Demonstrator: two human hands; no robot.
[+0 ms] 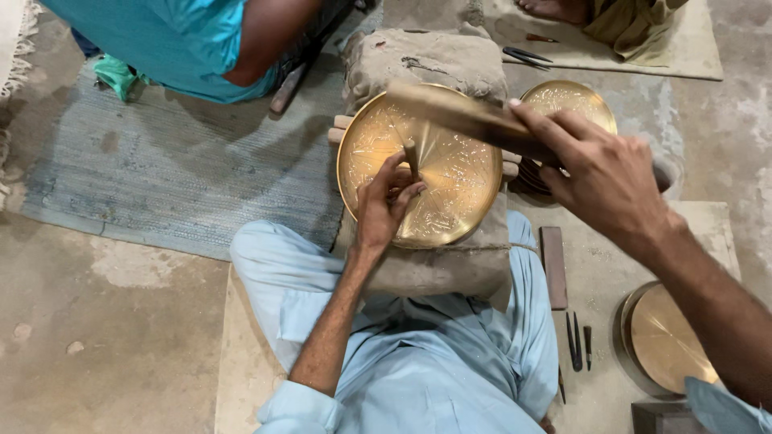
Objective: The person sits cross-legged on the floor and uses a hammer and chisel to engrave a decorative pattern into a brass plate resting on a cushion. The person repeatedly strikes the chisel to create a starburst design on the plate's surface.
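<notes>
Fingers of the left hand (pixel 384 210) pinched a thin metal chisel (pixel 411 158) upright against the round engraved brass plate (pixel 450 189), which lay on a grey padded block (pixel 426 60). The right hand (pixel 599 173) clenched a blurred wooden mallet (pixel 454 112) above the plate.

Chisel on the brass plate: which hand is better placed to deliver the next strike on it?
Right. The right hand holds the wooden mallet raised above the chisel, while the left hand pinches the chisel upright on the brass plate, so it is occupied steadying it.
</notes>
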